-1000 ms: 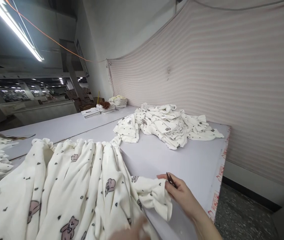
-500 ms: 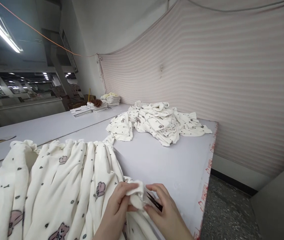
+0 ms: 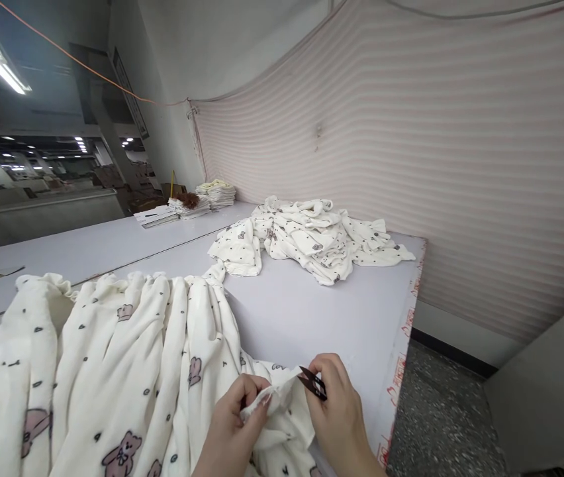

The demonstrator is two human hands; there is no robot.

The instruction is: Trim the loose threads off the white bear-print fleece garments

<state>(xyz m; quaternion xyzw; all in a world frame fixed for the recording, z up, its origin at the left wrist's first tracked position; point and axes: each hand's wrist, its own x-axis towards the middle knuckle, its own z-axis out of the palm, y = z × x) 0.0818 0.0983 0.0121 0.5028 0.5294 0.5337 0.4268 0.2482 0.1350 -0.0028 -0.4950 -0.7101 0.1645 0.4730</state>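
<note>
A white fleecy garment (image 3: pixel 128 371) printed with pinkish bears and small dark marks spreads over the near left of the table. My left hand (image 3: pixel 239 414) pinches a gathered edge of it between thumb and fingers. Just to the right, my right hand (image 3: pixel 337 407) grips dark thread snips (image 3: pixel 314 383), whose two blades are apart and point left at a raised corner of the white cloth. Whether the blades touch the cloth I cannot tell. Part of the garment hangs below and between both hands.
A heap of the same printed garments (image 3: pixel 306 235) lies farther back on the pale table (image 3: pixel 282 311). Paper stacks (image 3: pixel 187 205) and folded cloth (image 3: pixel 216 192) stand at the far left. A striped pink curtain (image 3: pixel 411 146) lines the back; the table's right edge drops to a speckled floor (image 3: pixel 445 404).
My right hand has moved slightly up and right with the snips, which now show more fully with blades apart. The left hand's pinched cloth has turned and stretched toward the snips.
</note>
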